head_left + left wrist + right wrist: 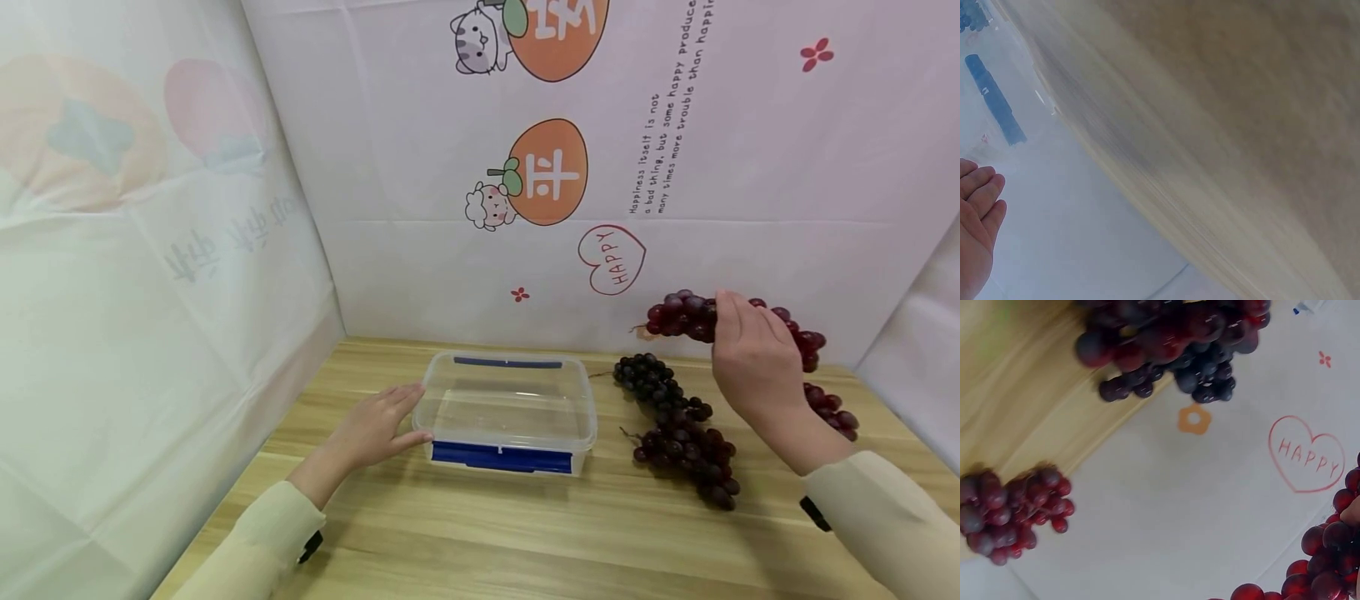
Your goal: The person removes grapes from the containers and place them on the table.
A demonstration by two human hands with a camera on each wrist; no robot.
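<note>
My right hand (757,362) grips a bunch of red grapes (678,315) from above and holds it raised over the right side of the table. Part of that bunch (1325,565) and a fingertip (1352,514) show in the right wrist view. The left hand (378,429), fingers extended, rests at the left side of a clear plastic box (590,429). This box has blue clips (501,457) along its front and back. In the left wrist view the hand (977,228) appears at the edge with straight fingers, near a blue clip (995,100).
Right of the box lie black grapes (648,382) and, in front of them, dark red grapes (693,458). Another red bunch (832,408) lies partly behind the right wrist. A printed white sheet (420,275) hangs behind the wooden table (480,533).
</note>
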